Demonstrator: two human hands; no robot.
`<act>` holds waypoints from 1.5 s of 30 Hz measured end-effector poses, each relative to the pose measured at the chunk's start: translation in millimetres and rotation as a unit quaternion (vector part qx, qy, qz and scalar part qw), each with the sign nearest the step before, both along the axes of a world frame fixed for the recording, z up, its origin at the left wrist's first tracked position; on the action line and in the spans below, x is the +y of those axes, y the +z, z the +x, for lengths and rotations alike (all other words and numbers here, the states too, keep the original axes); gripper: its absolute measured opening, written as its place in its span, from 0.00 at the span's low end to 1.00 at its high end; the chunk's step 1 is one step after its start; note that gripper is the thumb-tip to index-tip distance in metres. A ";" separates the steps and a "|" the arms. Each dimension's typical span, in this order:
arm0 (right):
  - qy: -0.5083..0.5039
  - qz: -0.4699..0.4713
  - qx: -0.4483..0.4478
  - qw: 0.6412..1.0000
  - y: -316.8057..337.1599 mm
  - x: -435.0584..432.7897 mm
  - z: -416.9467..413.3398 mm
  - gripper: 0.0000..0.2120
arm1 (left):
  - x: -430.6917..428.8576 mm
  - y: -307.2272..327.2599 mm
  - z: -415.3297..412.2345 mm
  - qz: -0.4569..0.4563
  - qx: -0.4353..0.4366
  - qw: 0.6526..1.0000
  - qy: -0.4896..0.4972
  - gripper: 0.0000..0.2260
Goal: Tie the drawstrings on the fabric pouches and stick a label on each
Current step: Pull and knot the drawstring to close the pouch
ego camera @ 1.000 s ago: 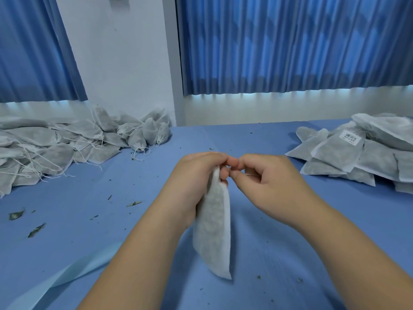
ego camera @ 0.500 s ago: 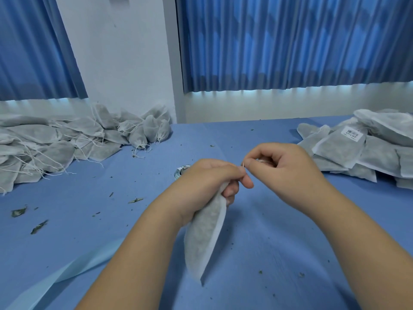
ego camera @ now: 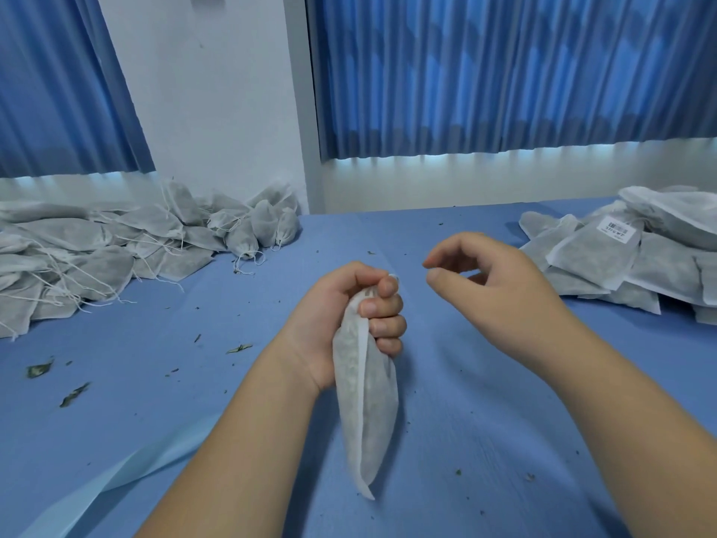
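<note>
Left hand is balled in a tight fist round the neck of one pouch, which hangs down from it over the blue desk. Can't tell if the bottom tip touches the desk or just clears it. Right hand floats a bit right of the pouch, apart from it. The fingers are loosely curled, thumb and forefinger aren't meeting, and there's nothing in them that I can make out.

Progress-wise, my read is it's somewhere in the middle. The neck of the pouch is buried in the fist, so no idea whether the knot is done, and I see no sticker on the side that's showing. Well off to the left of the pouch is the unlabelled heap, with white strings trailing everywhere, so I'd guess that's the backlog. Well off to the right is the flatter stack, and the top one there has a barcode label, so that's probably the finished lot.

The pouch fabric is thin enough to show dark speckly filling inside. Going by the leaf crumbs scattered on the desk to its left, it's probably dried herb or tea. A pale blue strip lies near the front edge, lower left of the pouch.
</note>
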State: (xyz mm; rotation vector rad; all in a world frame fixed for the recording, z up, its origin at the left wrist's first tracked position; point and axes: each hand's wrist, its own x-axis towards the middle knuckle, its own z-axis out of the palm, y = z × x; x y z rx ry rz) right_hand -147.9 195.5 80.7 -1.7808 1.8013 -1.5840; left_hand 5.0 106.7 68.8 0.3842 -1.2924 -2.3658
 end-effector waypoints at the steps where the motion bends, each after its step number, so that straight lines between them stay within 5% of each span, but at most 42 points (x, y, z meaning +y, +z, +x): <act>1: 0.031 0.013 -0.027 0.999 2.0 2.0 2.2 0.06 | 0.6 -0.4 -0.3 -0.005 -0.002 1.000 -0.007 0.09; 4: 0.091 0.062 -0.048 0.993 4.8 6.0 10.0 0.08 | 2.5 -1.0 -0.7 -0.019 -0.010 1.000 -0.019 0.10; 28: 0.121 0.127 -0.064 0.983 7.6 9.4 4.3 0.08 | 9.3 2.9 4.3 -0.118 -0.083 0.989 -0.034 0.09; 45: 0.123 0.166 -0.044 0.977 4.3 7.9 -5.5 0.06 | 17.3 5.0 0.7 -0.220 -0.138 0.959 0.119 0.05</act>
